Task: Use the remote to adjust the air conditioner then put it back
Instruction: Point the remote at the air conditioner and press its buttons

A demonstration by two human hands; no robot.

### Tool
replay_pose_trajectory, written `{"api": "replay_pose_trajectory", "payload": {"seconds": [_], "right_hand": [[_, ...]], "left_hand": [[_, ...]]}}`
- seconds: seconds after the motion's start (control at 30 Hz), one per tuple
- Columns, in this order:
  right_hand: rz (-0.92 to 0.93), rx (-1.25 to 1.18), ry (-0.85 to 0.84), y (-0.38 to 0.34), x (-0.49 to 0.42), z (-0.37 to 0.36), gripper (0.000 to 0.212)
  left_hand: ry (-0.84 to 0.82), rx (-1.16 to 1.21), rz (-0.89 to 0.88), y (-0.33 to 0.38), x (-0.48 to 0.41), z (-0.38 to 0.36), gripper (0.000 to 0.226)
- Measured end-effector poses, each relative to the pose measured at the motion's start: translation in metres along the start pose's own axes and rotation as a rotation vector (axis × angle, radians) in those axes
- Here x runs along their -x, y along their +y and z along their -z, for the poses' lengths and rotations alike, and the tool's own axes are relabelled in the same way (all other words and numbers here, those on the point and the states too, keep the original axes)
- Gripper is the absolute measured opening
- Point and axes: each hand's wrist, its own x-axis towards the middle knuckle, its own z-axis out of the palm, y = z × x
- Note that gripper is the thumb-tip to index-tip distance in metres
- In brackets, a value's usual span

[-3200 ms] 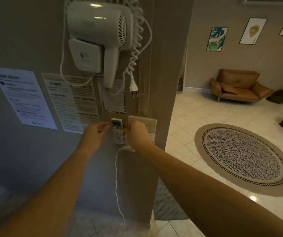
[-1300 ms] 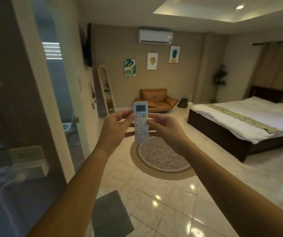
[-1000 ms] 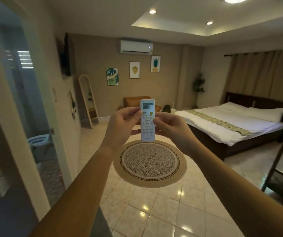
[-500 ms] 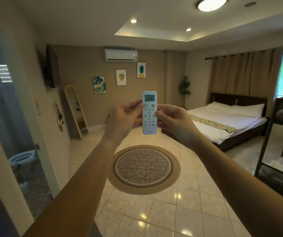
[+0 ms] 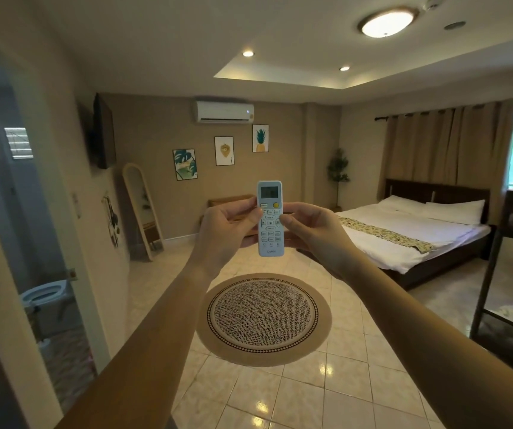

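Note:
A white remote (image 5: pixel 270 239) with a small screen and a yellow button stands upright in front of me, held at arm's length. My left hand (image 5: pixel 224 230) grips its left edge and my right hand (image 5: pixel 314 232) grips its right edge, both thumbs resting on the keypad. The white air conditioner (image 5: pixel 224 111) hangs high on the far wall, above and a little left of the remote's top. The remote's wall holder is out of view.
A round woven rug (image 5: pixel 263 317) lies on the tiled floor below my hands. A bed (image 5: pixel 410 233) stands at the right, a bunk frame (image 5: pixel 496 267) at the far right. A leaning mirror (image 5: pixel 142 209) and a bathroom doorway (image 5: pixel 26 243) are on the left.
I took the remote off the wall by the hair dryer, turned right into the room and raised my view. The remote now stands below the air conditioner, held in both hands.

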Motion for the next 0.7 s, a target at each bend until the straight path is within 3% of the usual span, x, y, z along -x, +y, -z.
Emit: {"api": "replay_pose_trajectory", "payload": {"seconds": [0.4,0.7], "right_hand": [[-0.033,-0.061,-0.019,0.012,-0.007,0.003,0.030],[-0.370,-0.323,-0.012,0.010,-0.026,-0.004,0.028]], "left_hand": [[-0.011,0.010,0.037,-0.007,-0.008,0.001,0.032],[0.029,0.083,0.405,0.001,-0.033,0.002,0.014]]}}
